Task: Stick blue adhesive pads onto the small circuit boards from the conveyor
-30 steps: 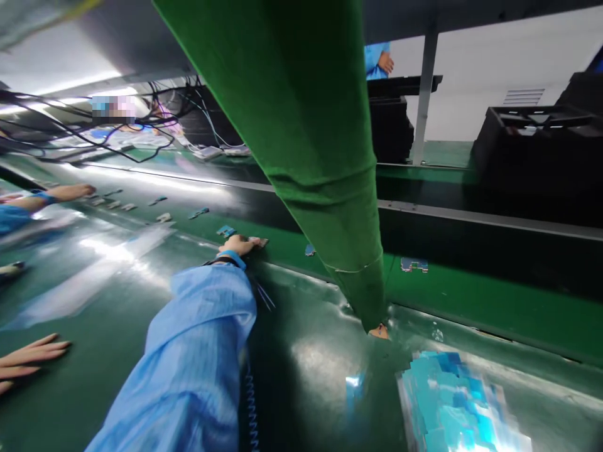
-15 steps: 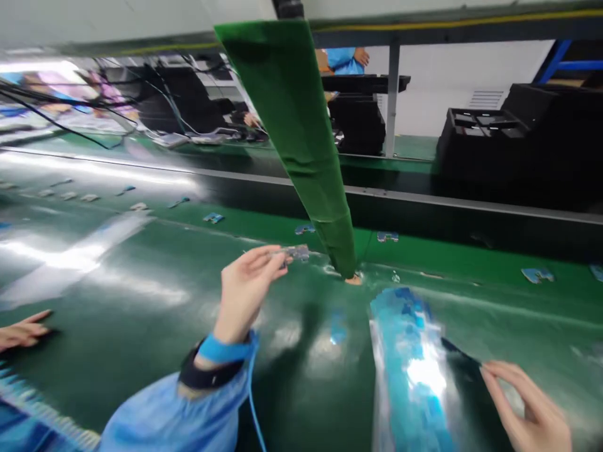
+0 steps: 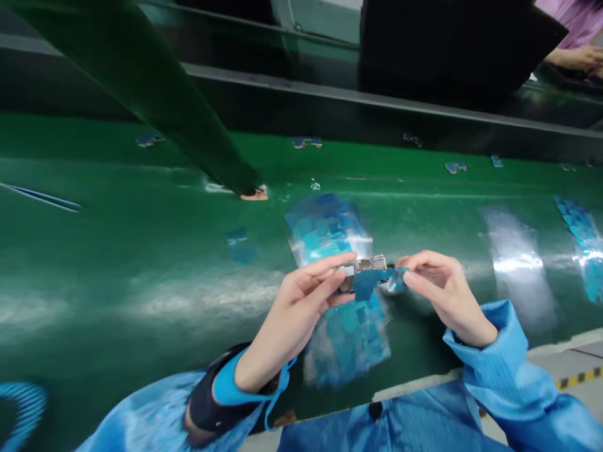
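Note:
My left hand (image 3: 301, 301) and my right hand (image 3: 443, 292) meet over the near edge of a shiny green bench. Between them they pinch a small circuit board (image 3: 365, 273) with metal shields and a blue piece on its front. The left fingers grip its left end and the right fingers pinch its right end. Under the hands lies a clear sheet of several blue stickers (image 3: 339, 276). Both arms wear light blue sleeves, and a black and blue wrist strap sits on the left wrist.
A green conveyor belt (image 3: 94, 135) runs across behind the bench with several small boards (image 3: 306, 142) lying on it. A green post (image 3: 155, 81) slants down to the bench. More glossy sheets (image 3: 577, 242) lie at the right. Another person's hand (image 3: 577, 58) shows at top right.
The left hand brought the small board back from the belt towards me. The right hand came up and took its other end. The view tipped down and right.

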`<action>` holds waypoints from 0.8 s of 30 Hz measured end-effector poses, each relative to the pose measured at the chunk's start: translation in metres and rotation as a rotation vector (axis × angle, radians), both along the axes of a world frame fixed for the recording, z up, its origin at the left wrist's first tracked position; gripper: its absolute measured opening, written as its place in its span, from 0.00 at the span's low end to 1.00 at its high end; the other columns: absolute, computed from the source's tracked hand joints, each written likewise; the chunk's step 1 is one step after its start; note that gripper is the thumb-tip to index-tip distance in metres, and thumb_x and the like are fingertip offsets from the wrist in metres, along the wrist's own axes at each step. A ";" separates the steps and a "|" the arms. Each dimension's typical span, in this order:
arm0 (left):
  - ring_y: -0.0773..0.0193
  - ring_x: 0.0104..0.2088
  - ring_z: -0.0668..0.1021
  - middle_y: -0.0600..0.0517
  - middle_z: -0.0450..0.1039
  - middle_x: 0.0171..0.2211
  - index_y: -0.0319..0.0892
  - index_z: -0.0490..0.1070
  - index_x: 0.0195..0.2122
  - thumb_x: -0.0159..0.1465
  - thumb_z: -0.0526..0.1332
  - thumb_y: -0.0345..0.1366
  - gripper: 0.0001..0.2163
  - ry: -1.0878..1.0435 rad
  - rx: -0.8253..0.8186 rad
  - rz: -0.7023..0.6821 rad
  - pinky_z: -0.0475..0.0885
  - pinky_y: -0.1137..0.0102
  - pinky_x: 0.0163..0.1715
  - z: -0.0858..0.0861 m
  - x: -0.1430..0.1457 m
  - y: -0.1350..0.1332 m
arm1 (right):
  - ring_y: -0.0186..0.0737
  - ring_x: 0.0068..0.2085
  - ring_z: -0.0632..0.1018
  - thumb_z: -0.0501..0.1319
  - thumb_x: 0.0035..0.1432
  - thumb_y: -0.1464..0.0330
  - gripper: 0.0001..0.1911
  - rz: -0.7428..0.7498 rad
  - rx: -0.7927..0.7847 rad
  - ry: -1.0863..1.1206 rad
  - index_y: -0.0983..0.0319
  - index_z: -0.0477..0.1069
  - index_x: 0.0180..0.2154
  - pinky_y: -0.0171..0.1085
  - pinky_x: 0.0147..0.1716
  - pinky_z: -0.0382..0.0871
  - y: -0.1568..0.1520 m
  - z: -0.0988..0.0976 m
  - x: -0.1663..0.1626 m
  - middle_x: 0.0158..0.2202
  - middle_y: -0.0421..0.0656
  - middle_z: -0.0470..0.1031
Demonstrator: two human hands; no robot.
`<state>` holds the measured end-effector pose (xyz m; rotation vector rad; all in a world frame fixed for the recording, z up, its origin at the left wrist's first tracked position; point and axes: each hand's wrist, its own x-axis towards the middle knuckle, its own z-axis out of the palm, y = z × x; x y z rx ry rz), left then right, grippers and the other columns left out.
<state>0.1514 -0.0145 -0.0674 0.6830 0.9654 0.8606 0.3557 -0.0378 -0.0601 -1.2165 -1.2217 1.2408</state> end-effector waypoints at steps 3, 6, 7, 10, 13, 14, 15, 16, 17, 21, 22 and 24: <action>0.61 0.34 0.81 0.50 0.81 0.37 0.44 0.79 0.42 0.52 0.71 0.41 0.16 -0.018 -0.011 -0.034 0.79 0.71 0.32 -0.006 -0.005 -0.003 | 0.29 0.30 0.76 0.67 0.51 0.72 0.02 0.014 -0.098 0.054 0.59 0.76 0.28 0.28 0.34 0.70 0.001 -0.003 -0.007 0.28 0.38 0.77; 0.63 0.34 0.81 0.52 0.81 0.36 0.47 0.78 0.42 0.56 0.69 0.38 0.12 -0.055 0.008 -0.049 0.79 0.73 0.33 -0.010 -0.010 -0.004 | 0.29 0.30 0.76 0.68 0.50 0.74 0.04 -0.001 -0.120 0.032 0.59 0.77 0.28 0.27 0.33 0.71 0.003 -0.002 -0.014 0.27 0.37 0.77; 0.63 0.35 0.81 0.52 0.81 0.37 0.47 0.78 0.43 0.58 0.67 0.37 0.11 -0.078 0.006 -0.051 0.79 0.72 0.34 -0.011 -0.011 -0.004 | 0.29 0.29 0.76 0.68 0.49 0.74 0.04 -0.010 -0.121 0.021 0.59 0.77 0.28 0.27 0.33 0.72 0.003 -0.001 -0.017 0.27 0.37 0.78; 0.57 0.42 0.80 0.50 0.79 0.42 0.44 0.79 0.41 0.61 0.62 0.32 0.09 -0.172 -0.018 -0.046 0.80 0.67 0.37 -0.009 -0.012 -0.004 | 0.29 0.28 0.77 0.68 0.47 0.77 0.08 -0.047 -0.111 -0.008 0.58 0.79 0.28 0.27 0.30 0.73 0.003 0.000 -0.021 0.27 0.37 0.79; 0.54 0.45 0.79 0.49 0.77 0.47 0.42 0.80 0.39 0.60 0.59 0.29 0.11 -0.239 -0.036 -0.031 0.80 0.65 0.38 -0.007 -0.014 -0.005 | 0.29 0.28 0.77 0.67 0.46 0.79 0.11 -0.080 -0.092 -0.043 0.57 0.79 0.29 0.26 0.29 0.74 0.002 0.000 -0.023 0.27 0.36 0.79; 0.54 0.44 0.79 0.49 0.78 0.45 0.43 0.80 0.40 0.59 0.59 0.28 0.12 -0.249 -0.043 -0.042 0.80 0.65 0.39 -0.006 -0.015 -0.005 | 0.29 0.28 0.77 0.67 0.47 0.79 0.11 -0.087 -0.083 -0.061 0.57 0.80 0.29 0.25 0.30 0.74 0.002 0.000 -0.023 0.27 0.35 0.79; 0.55 0.43 0.79 0.50 0.79 0.41 0.43 0.79 0.42 0.59 0.59 0.27 0.13 -0.256 -0.051 -0.062 0.80 0.65 0.40 -0.006 -0.015 -0.006 | 0.29 0.29 0.77 0.67 0.47 0.79 0.11 -0.090 -0.076 -0.080 0.57 0.80 0.29 0.25 0.31 0.75 0.002 0.001 -0.024 0.27 0.35 0.79; 0.56 0.42 0.80 0.51 0.80 0.37 0.44 0.79 0.44 0.60 0.58 0.27 0.14 -0.261 -0.057 -0.084 0.79 0.65 0.41 -0.006 -0.016 -0.006 | 0.28 0.29 0.77 0.67 0.47 0.79 0.11 -0.092 -0.071 -0.098 0.57 0.80 0.29 0.25 0.32 0.75 0.002 0.001 -0.024 0.28 0.35 0.79; 0.58 0.41 0.80 0.52 0.80 0.35 0.45 0.78 0.45 0.60 0.57 0.27 0.15 -0.262 -0.059 -0.102 0.79 0.66 0.42 -0.006 -0.017 -0.007 | 0.28 0.30 0.77 0.67 0.48 0.79 0.11 -0.092 -0.066 -0.114 0.57 0.80 0.29 0.25 0.32 0.75 0.002 0.002 -0.023 0.28 0.35 0.79; 0.60 0.42 0.80 0.56 0.79 0.41 0.48 0.78 0.44 0.61 0.56 0.25 0.16 -0.273 -0.047 -0.117 0.78 0.67 0.44 -0.006 -0.018 -0.008 | 0.28 0.29 0.77 0.67 0.49 0.79 0.11 -0.086 -0.066 -0.158 0.57 0.80 0.30 0.24 0.31 0.75 0.001 0.006 -0.021 0.28 0.35 0.79; 0.60 0.43 0.80 0.56 0.79 0.41 0.49 0.78 0.44 0.61 0.56 0.25 0.17 -0.275 -0.046 -0.120 0.78 0.67 0.44 -0.006 -0.018 -0.008 | 0.28 0.29 0.77 0.67 0.49 0.79 0.11 -0.082 -0.068 -0.167 0.57 0.80 0.30 0.25 0.30 0.75 0.001 0.006 -0.020 0.28 0.35 0.79; 0.60 0.43 0.80 0.56 0.80 0.38 0.49 0.78 0.44 0.60 0.56 0.24 0.18 -0.272 -0.045 -0.128 0.78 0.68 0.43 -0.005 -0.019 -0.008 | 0.29 0.29 0.77 0.67 0.49 0.78 0.10 -0.077 -0.076 -0.184 0.57 0.80 0.30 0.25 0.29 0.75 0.000 0.007 -0.019 0.28 0.36 0.79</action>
